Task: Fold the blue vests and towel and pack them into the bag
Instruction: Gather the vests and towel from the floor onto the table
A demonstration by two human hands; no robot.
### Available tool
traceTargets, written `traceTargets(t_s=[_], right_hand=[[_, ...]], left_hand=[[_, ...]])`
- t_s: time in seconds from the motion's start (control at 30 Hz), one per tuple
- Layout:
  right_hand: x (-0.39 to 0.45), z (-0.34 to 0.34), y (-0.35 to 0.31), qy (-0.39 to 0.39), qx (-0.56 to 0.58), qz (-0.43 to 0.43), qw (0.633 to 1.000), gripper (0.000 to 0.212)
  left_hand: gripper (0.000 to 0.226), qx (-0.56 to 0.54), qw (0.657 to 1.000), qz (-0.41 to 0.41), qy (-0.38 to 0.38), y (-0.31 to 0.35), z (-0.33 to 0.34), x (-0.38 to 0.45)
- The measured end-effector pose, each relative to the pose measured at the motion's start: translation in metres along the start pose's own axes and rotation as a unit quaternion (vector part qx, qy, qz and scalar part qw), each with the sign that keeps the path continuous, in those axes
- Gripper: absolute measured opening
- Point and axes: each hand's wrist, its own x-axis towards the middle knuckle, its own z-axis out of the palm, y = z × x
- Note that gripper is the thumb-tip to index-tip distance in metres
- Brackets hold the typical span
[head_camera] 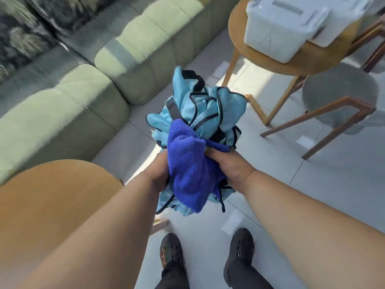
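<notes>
Both hands clamped on 1 crumpled bundle, held in the air in front of the person, over the floor [312, 195]. Left hand [159, 174] grips the left side, right hand [231, 165] the right side, fingers curled into the cloth. Hands are close together with the bundle between them.

Bundle = light blue vests [200, 109] with dark trim, bunched up, plus the darker blue towel [187, 170] draped over the near side. Nothing folded yet. No bag in view, so I can't tell where it goes.

Risks, my read:
- Vest ends and straps hang loose below the hands. The grip is mostly on the towel, so a vest could slide out and drop to the floor near the shoes [170, 249].
- Straps look tangled with each other. Pulling 1 vest out may drag the rest along.
- Towel sits outside the vests. If it gets released first, the whole wad could loosen.
- View is motion-blurred, so the count of vests is unclear.

Around:
- Green sofa [93, 80] at upper left, free seat surface, probably the best place to spread things for folding.
- Round wooden table [291, 61] at upper right carries a white lidded box [281, 32] covering most of it, with only its near edge bare.
- Grey stool [339, 97] with a wooden frame sits just below that table.
- Another wooden surface [52, 195] at lower left, partly behind the left forearm, edge right beside it.
</notes>
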Motion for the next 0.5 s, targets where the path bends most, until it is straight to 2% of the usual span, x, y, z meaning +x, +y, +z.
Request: traceTargets(t_s=[0.1, 0.23, 0.33, 0.43, 0.5], right_hand=[[-0.033, 0.058, -0.04, -0.028, -0.022, -0.019, 0.999, 0.038], [-0.07, 0.136, -0.07, -0.087, -0.068, -0.026, 0.994, 0.034], [-0.099, 0.201, -0.078, -0.14, -0.096, -0.022, 0.985, 0.031], [-0.124, 0.272, -0.069, -0.218, -0.13, -0.004, 0.967, 0.038], [-0.139, 0.32, -0.057, -0.265, -0.164, 0.017, 0.95, 0.034]], left_hand=[[0.017, -0.055, 0.998, 0.018, 0.04, 0.033, -0.032, -0.06], [0.028, -0.08, 0.988, 0.061, 0.12, 0.041, -0.094, -0.128], [0.017, -0.114, 0.979, 0.098, 0.14, 0.036, -0.139, -0.19], [0.019, -0.162, 0.958, 0.128, 0.2, 0.016, -0.185, -0.259], [0.011, -0.206, 0.933, 0.16, 0.25, -0.004, -0.211, -0.305]])
